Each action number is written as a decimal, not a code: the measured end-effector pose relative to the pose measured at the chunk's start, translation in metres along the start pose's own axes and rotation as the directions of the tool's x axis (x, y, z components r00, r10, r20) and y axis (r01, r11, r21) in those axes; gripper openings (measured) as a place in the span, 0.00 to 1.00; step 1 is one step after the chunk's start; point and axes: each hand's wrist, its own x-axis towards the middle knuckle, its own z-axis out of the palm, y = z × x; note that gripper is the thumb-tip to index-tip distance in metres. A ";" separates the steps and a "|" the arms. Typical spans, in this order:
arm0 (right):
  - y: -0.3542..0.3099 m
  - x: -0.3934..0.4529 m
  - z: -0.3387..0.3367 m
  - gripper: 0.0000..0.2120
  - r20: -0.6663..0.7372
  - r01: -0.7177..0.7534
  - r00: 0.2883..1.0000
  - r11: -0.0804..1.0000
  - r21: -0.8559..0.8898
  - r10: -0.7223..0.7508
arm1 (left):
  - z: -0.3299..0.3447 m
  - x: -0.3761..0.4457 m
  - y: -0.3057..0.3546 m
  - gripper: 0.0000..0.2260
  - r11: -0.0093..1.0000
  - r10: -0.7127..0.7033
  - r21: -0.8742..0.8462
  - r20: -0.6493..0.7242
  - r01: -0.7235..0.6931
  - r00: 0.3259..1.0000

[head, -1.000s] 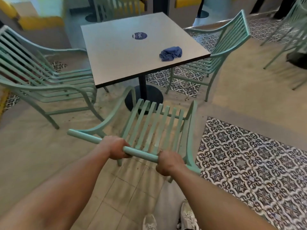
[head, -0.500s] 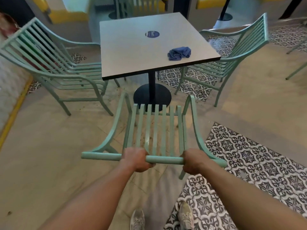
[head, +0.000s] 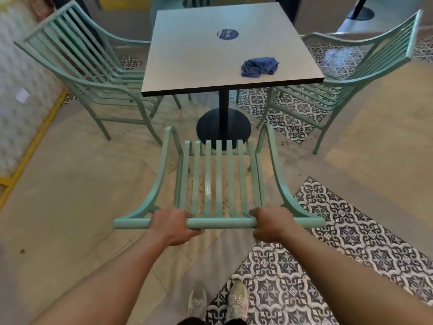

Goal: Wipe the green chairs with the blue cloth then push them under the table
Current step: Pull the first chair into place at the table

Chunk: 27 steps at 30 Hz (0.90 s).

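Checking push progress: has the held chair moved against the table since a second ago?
Yes. The chair, gripped by left hand and right hand, has swung from angled to square with the table, lined up with its pedestal.

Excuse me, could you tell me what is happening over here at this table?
A person is gripping the top rail of a green chair with the left hand and the right hand, facing the table. The chair's seat is not yet under the tabletop. The blue cloth lies crumpled on the table, held by no one. Two more green chairs stand at the table's sides.
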 end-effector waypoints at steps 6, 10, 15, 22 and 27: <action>-0.017 0.016 0.006 0.15 -0.053 0.002 0.999 0.999 0.036 -0.001 | 0.000 0.002 0.000 0.23 0.995 0.054 0.086 -0.061 -0.048 0.997; -0.009 0.032 -0.001 0.16 -0.070 0.014 0.997 1.000 0.016 -0.013 | -0.008 0.020 -0.003 0.25 0.996 0.057 0.070 -0.071 -0.052 0.996; 0.000 0.060 -0.024 0.17 -0.080 0.002 0.997 1.000 -0.005 -0.003 | -0.021 0.055 -0.006 0.25 0.998 0.060 0.028 -0.075 -0.059 0.995; 0.015 0.098 -0.053 0.15 -0.075 -0.021 0.997 1.000 -0.019 0.019 | -0.041 0.097 -0.005 0.23 0.999 0.053 -0.006 -0.097 -0.054 0.994; 0.029 0.121 -0.073 0.13 -0.079 -0.034 0.996 0.999 -0.034 0.032 | -0.052 0.127 -0.002 0.24 0.998 0.054 -0.021 -0.130 -0.058 0.990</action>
